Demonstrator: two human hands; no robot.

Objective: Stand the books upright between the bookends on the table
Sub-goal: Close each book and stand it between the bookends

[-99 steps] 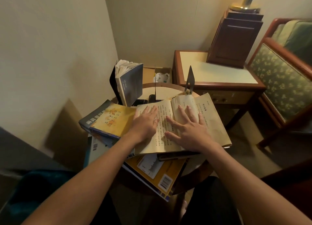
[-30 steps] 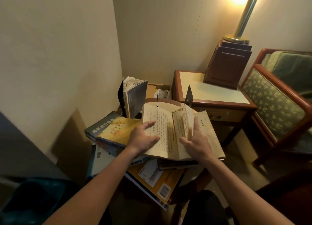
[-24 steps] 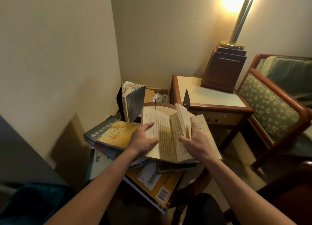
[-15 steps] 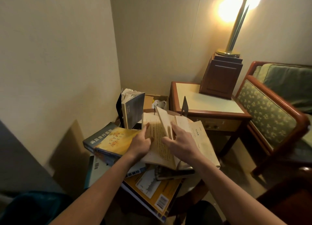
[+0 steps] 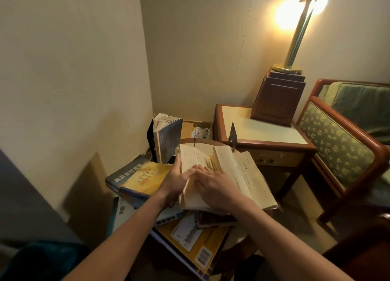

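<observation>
Atop the piled books [image 5: 143, 181], the left hand [image 5: 176, 182] gripped one raised half of the open book [image 5: 242, 175]; the right hand [image 5: 217, 189] lay flat on its pages.

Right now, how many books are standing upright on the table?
1: the grey book at the back left. The open book and the stacked books in front are not standing; none seems hidden.

A yellowed open book [image 5: 242, 175] lay on a heap of flat books [image 5: 145, 178], its left half lifted; a grey book [image 5: 168, 137] stood upright against the black bookend [image 5: 150, 137], the other bookend [image 5: 232, 133] well apart
</observation>
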